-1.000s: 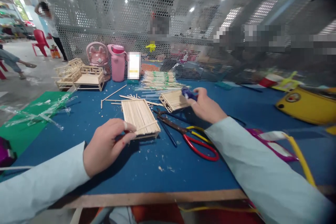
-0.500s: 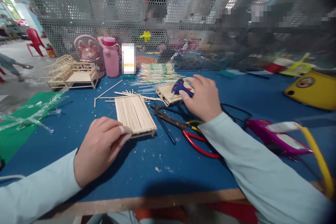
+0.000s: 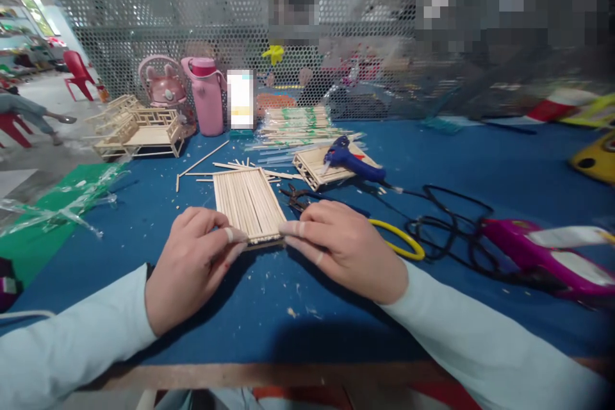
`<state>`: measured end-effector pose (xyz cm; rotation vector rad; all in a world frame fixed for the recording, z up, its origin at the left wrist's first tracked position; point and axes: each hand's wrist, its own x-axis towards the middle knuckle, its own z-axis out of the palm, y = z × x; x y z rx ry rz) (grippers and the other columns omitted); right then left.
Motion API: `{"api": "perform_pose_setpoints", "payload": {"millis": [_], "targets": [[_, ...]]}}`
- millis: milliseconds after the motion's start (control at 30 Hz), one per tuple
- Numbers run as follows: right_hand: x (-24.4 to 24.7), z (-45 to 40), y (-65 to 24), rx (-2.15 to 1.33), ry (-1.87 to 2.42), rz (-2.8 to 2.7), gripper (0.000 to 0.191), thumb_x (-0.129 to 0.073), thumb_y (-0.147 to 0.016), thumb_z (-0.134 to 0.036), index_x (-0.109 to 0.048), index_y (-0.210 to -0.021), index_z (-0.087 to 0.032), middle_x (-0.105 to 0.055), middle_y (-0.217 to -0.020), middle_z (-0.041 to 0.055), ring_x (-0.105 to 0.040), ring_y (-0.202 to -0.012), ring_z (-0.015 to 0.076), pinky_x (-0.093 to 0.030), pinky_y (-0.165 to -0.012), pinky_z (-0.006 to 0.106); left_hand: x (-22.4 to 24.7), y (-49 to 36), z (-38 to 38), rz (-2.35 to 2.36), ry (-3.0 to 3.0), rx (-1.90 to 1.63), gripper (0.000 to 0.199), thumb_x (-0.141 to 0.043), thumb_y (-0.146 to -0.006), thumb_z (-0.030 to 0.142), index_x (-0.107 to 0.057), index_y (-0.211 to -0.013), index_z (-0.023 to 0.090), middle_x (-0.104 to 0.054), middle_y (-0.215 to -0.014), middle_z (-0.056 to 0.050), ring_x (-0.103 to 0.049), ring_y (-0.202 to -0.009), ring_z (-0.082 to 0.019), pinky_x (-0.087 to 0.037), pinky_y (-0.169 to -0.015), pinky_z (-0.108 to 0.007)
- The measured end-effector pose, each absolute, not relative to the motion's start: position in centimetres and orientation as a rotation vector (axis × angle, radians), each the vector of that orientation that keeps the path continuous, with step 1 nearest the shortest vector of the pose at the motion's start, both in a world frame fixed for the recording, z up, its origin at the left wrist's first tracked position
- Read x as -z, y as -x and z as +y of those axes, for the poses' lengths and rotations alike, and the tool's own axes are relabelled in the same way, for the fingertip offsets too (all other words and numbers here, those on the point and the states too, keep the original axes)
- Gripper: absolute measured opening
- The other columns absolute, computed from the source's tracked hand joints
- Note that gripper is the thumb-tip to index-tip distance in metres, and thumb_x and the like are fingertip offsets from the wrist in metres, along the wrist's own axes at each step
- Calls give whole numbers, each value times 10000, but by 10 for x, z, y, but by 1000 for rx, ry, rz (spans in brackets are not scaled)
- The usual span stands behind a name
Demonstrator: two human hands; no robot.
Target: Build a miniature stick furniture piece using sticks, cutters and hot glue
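A small slatted panel of wooden sticks (image 3: 248, 202) lies in front of me on the blue table. My left hand (image 3: 195, 262) pinches its near left corner, thumb and fingers closed. At the near right corner my right hand (image 3: 343, 243) grips the same panel, fingers closed; tape wraps some fingers of both hands. Beyond my right hand, a blue glue gun (image 3: 353, 160) rests on another small stick frame (image 3: 312, 163). Pliers (image 3: 294, 197) and a yellow handle loop (image 3: 401, 243) show partly from behind my right hand.
Loose sticks (image 3: 235, 166) lie behind the panel, near bagged sticks (image 3: 295, 122). Miniature stick furniture (image 3: 148, 131), a pink bottle (image 3: 207, 99) and a phone (image 3: 240, 99) stand at the back. A black cord (image 3: 442, 218) and a purple device (image 3: 523, 250) lie right. Perforated mesh (image 3: 346, 51) closes the back.
My right hand has let go of the glue gun, leaving it on the other frame, and has come down to the panel's near right corner. My left hand stays on the panel.
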<state>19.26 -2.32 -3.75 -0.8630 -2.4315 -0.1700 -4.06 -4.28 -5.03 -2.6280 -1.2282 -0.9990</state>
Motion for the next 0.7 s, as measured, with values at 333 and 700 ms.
{"api": "perform_pose_setpoints", "payload": {"millis": [333,700], "targets": [[49,-20,-188,181,880,-2369,217,-509,-890,-246,-709,-878,-161,-596,-655,37,-519,-622,138,-397,-608,275,58,65,-45,-1357,2561,1076,144,-606,-816,304,-616,-887,179,-615,-850,-47,-556,-832,-179,-438,-748,-312],[46,-21,-188,112,884,-2368,169,-528,-861,-216,-688,-844,-165,-663,-705,53,-591,-675,157,-433,-636,305,54,63,-44,-1409,2676,1136,111,-587,-824,266,-654,-770,196,-669,-750,-13,-595,-737,-144,-453,-708,-276]]}}
